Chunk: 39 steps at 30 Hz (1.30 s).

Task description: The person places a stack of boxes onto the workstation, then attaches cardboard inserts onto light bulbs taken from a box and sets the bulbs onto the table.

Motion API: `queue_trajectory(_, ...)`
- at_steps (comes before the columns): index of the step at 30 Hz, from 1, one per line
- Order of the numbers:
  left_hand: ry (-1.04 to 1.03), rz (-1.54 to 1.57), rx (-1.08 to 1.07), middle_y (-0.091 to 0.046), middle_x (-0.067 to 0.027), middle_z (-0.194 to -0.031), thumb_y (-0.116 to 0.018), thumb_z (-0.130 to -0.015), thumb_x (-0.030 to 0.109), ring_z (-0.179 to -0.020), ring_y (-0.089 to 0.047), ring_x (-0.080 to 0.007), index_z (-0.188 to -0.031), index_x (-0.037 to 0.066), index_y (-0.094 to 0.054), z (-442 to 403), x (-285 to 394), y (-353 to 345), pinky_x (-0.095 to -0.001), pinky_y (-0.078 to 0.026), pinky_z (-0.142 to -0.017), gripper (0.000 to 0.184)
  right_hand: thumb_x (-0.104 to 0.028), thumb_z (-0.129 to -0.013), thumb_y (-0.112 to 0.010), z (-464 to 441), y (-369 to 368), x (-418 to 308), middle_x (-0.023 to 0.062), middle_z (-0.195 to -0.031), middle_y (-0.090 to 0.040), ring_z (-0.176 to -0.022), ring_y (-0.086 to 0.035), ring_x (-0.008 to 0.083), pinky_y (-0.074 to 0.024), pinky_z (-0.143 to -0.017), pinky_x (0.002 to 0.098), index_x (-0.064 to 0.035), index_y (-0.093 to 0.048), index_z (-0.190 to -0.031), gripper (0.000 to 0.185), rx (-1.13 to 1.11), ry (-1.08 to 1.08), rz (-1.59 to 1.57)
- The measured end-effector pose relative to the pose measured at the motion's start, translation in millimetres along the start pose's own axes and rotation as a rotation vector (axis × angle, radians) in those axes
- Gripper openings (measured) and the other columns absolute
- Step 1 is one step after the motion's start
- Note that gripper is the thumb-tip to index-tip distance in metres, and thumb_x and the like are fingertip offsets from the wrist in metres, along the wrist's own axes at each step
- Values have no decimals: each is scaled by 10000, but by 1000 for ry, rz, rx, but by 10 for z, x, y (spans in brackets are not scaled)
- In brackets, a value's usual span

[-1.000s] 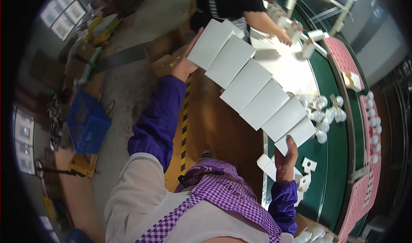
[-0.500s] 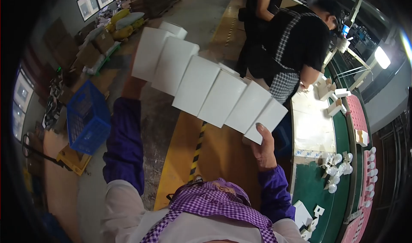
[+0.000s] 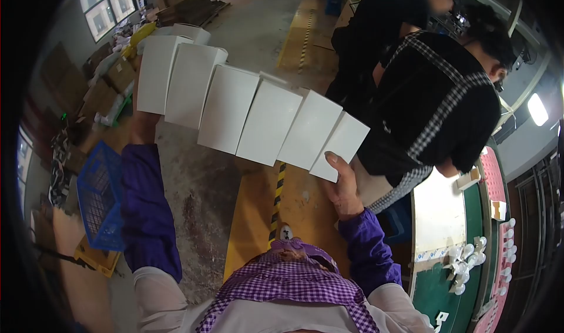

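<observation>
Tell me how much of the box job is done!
The white boxes are already lined up in a row. The left hand and right hand hold it between them, in the air. It isn't set down yet, so that's probably left.

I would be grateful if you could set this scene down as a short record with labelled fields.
held: white boxes, overlapping in a slanting row
left hand: at the row's left end, mostly hidden
right hand: at the right end, thumb on the last box
left side: blue crate
right side: green worktop, bulbs
ahead, right: two people
</observation>
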<state>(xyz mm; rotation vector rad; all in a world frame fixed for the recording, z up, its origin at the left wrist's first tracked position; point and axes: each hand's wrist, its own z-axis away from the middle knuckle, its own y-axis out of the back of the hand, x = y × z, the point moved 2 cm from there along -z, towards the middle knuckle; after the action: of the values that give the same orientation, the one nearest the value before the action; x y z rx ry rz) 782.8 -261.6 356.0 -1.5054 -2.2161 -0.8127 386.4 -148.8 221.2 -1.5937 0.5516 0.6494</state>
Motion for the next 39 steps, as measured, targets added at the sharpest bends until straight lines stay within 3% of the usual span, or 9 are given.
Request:
queue_trajectory(3, 243, 389, 87, -441, -98, -1317, -537, -887, 126, -1165, -458, -164, -1369, 23, -307, -504, -477, -227, -287, -393, -967, 544, -212, -754, -656, -573, 85, -106, 93, -1011, -581, -984, -545, 199, -426, -873, 331, 28, -511, -1116, 458, 1, 2, -17)
queue_trajectory(5, 316, 484, 88, -432, -96, -1328, -514, -902, 127, -1164, -458, -158, -1382, 24, -280, -784, -841, -387, -287, -404, -962, 544, -209, -754, -656, -875, 142, -167, 94, -1007, -581, -981, -545, 199, -428, -870, 331, 27, -512, -1114, 454, 30, 8, -25)
queue_trajectory(8, 254, 421, -43, -430, -94, -1327, -489, -917, 128, -1152, -466, -151, -1387, 27, -264, -1303, -1393, -611, -287, -419, -951, 531, -209, -751, -657, -1376, 236, -236, 94, -1007, -581, -979, -546, 200, -434, -864, 332, 22, -514, -1115, 454, 76, 35, -31)
queue_trajectory(13, 139, 658, -173, -426, -89, -1329, -482, -923, 141, -1141, -473, -149, -1389, 31, -261, -1982, -1856, -1213, -284, -424, -947, 528, -212, -747, -654, -1997, 331, -342, 96, -1015, -577, -979, -549, 211, -446, -854, 349, 14, -508, -1129, 467, 177, 144, -10)
queue_trajectory(16, 123, 654, -107, -471, -89, -1282, -471, -940, 207, -1103, -510, -155, -1368, 33, -311, -2305, -2110, -1535, -286, -444, -928, 490, -206, -742, -647, -2301, 464, -317, 102, -1048, -563, -968, -557, 221, -449, -850, 355, 17, -467, -1176, 520, 233, 148, 38)
queue_trajectory(26, 335, 1086, -357, -562, -62, -1165, -437, -951, 328, -1001, -585, -170, -1298, 55, -439, -3877, -3128, -2408, -298, -501, -857, 441, -242, -720, -659, -3494, 338, -344, 137, -1135, -525, -1049, -529, 255, -435, -894, 376, 32, -401, -1238, 640, 324, 429, 8)
queue_trajectory(28, 426, 1082, -303, -567, -57, -1164, -437, -949, 329, -989, -592, -166, -1295, 57, -441, -3882, -3291, -2619, -299, -510, -843, 440, -247, -718, -661, -3661, 413, -282, 138, -1137, -523, -1052, -528, 257, -436, -895, 375, 32, -399, -1238, 646, 335, 461, 8)
queue_trajectory(31, 388, 1117, -306, -569, -61, -1166, -441, -947, 325, -986, -596, -162, -1294, 57, -441, -4021, -3504, -2901, -295, -522, -821, 438, -247, -717, -662, -3816, 424, -261, 133, -1124, -527, -1047, -529, 257, -436, -894, 369, 30, -408, -1226, 633, 355, 515, 21)
queue_trajectory(39, 561, 1245, -478, -572, -54, -1166, -456, -938, 341, -1003, -593, -149, -1279, 63, -468, -4064, -3835, -3937, -283, -526, -814, 440, -202, -717, -659, -3845, 835, -211, 116, -1118, -529, -1035, -531, 251, -428, -907, 359, 8, -421, -1214, 589, 499, 604, -11)
